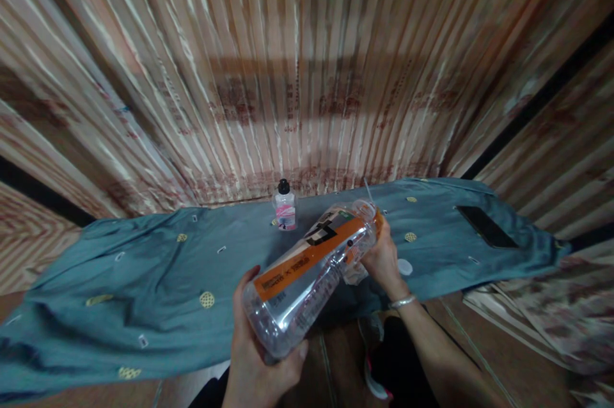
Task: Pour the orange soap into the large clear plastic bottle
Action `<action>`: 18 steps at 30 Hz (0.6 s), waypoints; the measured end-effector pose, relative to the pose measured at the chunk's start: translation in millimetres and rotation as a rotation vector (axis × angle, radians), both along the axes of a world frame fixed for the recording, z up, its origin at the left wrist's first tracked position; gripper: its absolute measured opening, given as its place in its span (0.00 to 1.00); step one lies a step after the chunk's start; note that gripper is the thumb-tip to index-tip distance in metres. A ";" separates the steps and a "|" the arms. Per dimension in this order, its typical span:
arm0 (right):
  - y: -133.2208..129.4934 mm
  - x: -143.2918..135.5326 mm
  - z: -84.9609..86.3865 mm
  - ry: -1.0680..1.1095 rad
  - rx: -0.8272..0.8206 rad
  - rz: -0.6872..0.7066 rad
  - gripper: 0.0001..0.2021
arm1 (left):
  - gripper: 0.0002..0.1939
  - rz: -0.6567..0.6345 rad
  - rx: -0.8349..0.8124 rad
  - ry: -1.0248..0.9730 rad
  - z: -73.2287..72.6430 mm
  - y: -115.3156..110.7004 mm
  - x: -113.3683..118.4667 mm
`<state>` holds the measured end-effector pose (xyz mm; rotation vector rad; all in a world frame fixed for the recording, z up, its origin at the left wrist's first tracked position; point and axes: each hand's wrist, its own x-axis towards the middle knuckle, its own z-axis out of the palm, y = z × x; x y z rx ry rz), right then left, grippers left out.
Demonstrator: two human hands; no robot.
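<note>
A large clear plastic bottle (307, 270) with an orange label is tilted in front of me, its base at the lower left and its top end at the upper right. My left hand (268, 350) is closed around the base from below. At the top end, my right hand (381, 261) is closed on the bottle, its fingers partly hidden. A clear round rim (364, 208) and a thin straw-like piece (368, 189) show there; whether they belong to the bottle I cannot tell. Crumpled-looking clear plastic (355, 274) lies below the right fingers.
Behind the large bottle, a small bottle (286, 208) with a black cap and pink label stands upright on the teal cloth (163, 280). A whitish disc (405, 266) lies near my right wrist. Farther right is a dark phone-like slab (487, 226). Patterned curtains (307, 75) hang behind.
</note>
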<state>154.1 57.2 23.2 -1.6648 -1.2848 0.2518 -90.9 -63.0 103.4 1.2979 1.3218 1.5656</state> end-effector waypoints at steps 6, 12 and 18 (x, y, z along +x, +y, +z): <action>0.6 -0.6 0.7 0.010 -0.024 -0.007 0.43 | 0.43 0.000 0.012 -0.001 -1.1 0.6 1.9; 0.7 0.1 -0.6 -0.025 -0.031 -0.027 0.46 | 0.42 -0.001 0.020 0.016 -4.2 1.2 1.8; 0.6 1.6 -2.3 -0.022 -0.013 -0.004 0.45 | 0.43 0.010 -0.015 -0.039 -1.5 0.7 5.6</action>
